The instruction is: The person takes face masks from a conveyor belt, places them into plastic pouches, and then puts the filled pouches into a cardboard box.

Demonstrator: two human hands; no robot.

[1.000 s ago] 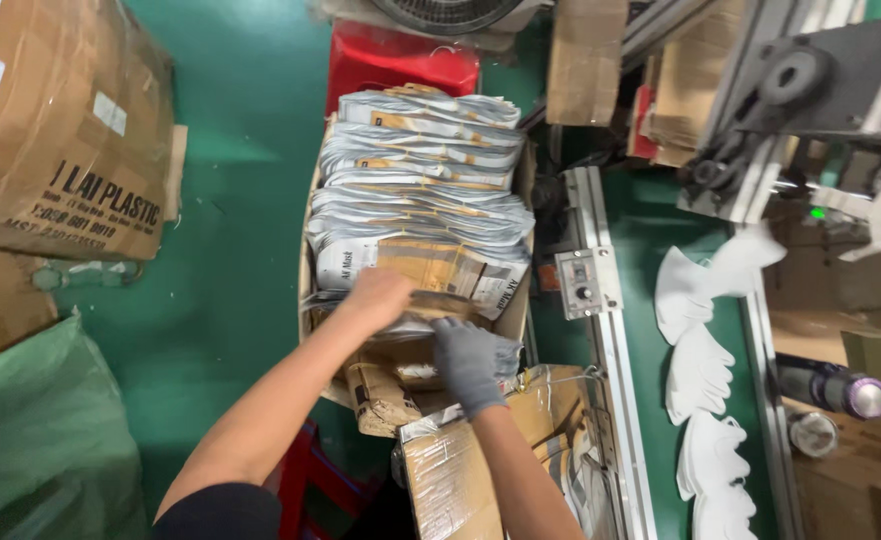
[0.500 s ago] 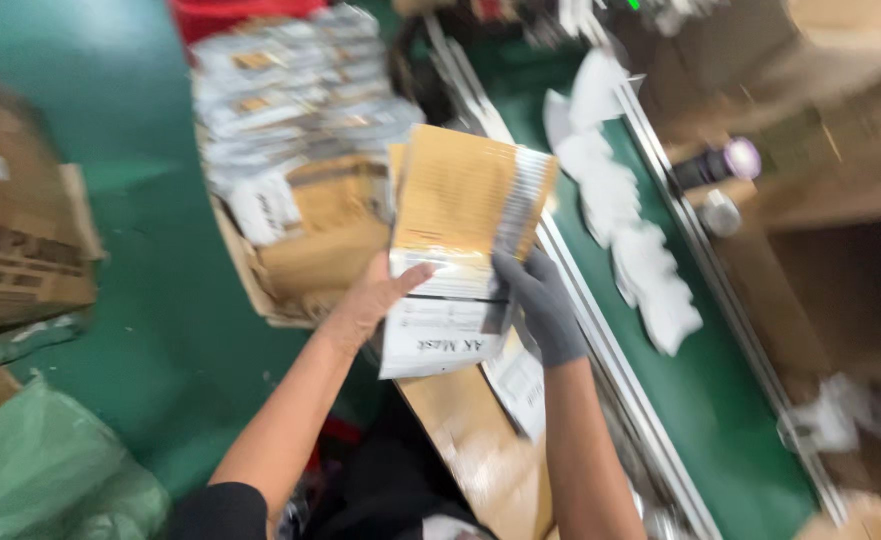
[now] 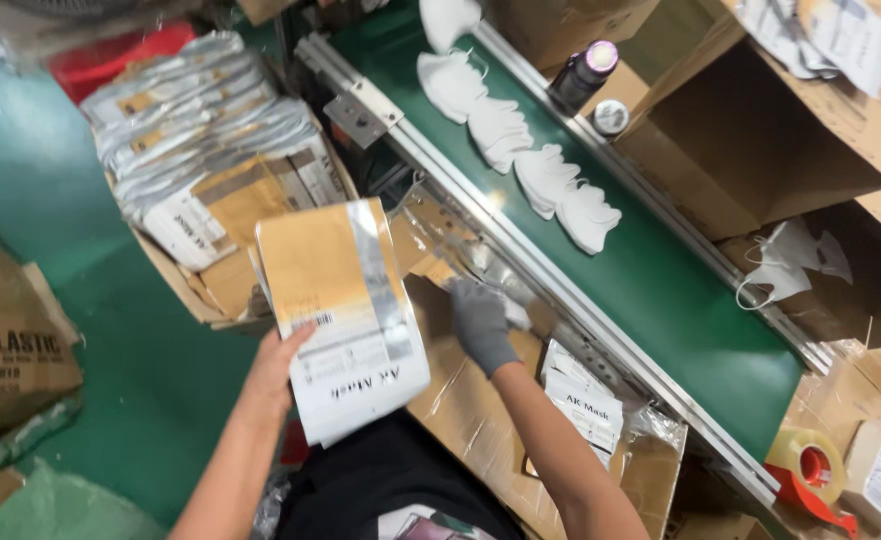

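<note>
While the bare left hand grips a thick stack of flat packaging pouches by its lower left corner, fingers curled under and thumb on top, the stack stands nearly upright and fans a little at the top. It is tan on one side with a silvery strip and a white printed end, and it is held over the person's lap, between the carton of pouches and the conveyor frame. The right hand, in a grey glove, is apart from the stack and reaches onto crinkled clear plastic wrap beside the rail; its fingers look bent onto the film, but whether they have pinched it I cannot tell.

Just below that hand, more white-ended pouches lie in an open cardboard box. Left of the stack, a carton on the green floor holds many silver and tan pouches piled loosely.

Farther off, the green conveyor belt carries a row of white face masks, with a dark bottle beyond it and a tape dispenser at the near right.

With one hand gripping one corner, the stack could splay and shed pouches onto the floor. Loose film by the rail could also snag the glove or drift toward the belt.
</note>
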